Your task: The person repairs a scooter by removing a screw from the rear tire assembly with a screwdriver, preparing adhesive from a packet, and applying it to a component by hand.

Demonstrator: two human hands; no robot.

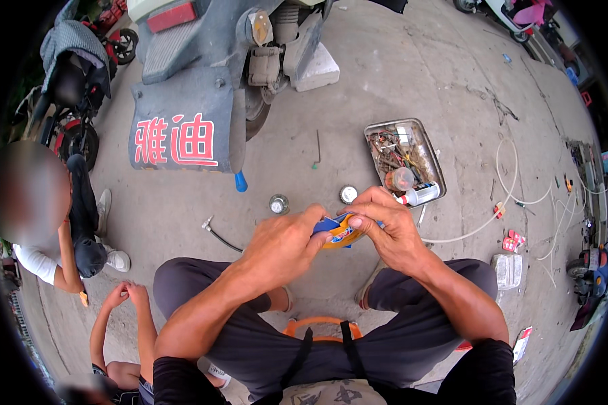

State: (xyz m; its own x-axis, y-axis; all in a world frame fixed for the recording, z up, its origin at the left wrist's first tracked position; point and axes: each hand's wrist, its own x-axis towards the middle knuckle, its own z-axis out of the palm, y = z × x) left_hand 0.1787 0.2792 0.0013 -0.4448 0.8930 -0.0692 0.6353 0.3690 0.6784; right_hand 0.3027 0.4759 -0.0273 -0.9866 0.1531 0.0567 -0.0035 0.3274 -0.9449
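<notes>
Between both hands, in front of my knees, is a small blue and yellow packet (343, 235). My left hand (277, 244) pinches its left side with thumb and fingers. At its right edge my right hand (389, 228) grips it, the thumb lying over the yellow face. Whether it is a box or a pouch I cannot tell, as the fingers cover its ends. Just beyond the hands stand a small glass jar (279, 204) and a round white-topped container (348, 194) on the concrete ground.
A metal tray (440, 162) of small tools and parts lies beyond my right hand. A scooter's mudflap (186, 138) and rear wheel stand ahead left. A black hose (221, 239) is near my left knee; a clear tube (515, 177) curls at right. Two people sit at my left.
</notes>
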